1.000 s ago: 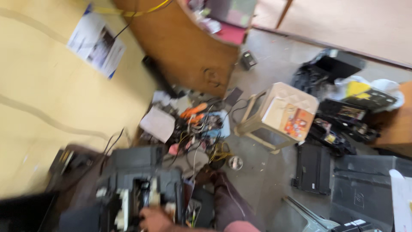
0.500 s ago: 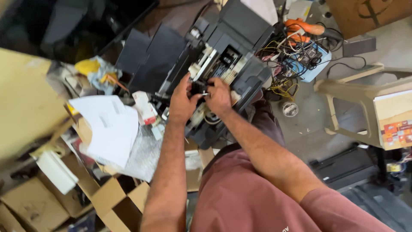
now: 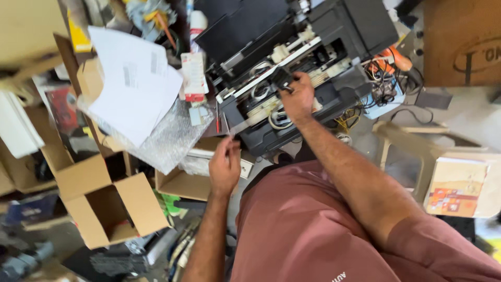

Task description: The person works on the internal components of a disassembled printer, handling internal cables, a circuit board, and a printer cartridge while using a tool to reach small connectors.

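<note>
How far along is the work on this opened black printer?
Done: the black printer lies open, its white inner parts exposed. In hand: the right hand grips a black part inside; the left hand pinches a thin metal tool. Left: it remains unassembled, and its cover is not in place.

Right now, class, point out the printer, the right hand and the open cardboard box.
printer (image 3: pixel 360 23), head view, on its black lid.
right hand (image 3: pixel 298 98), head view, on its back.
cardboard box (image 3: pixel 138 203), head view, on a flap.
</note>
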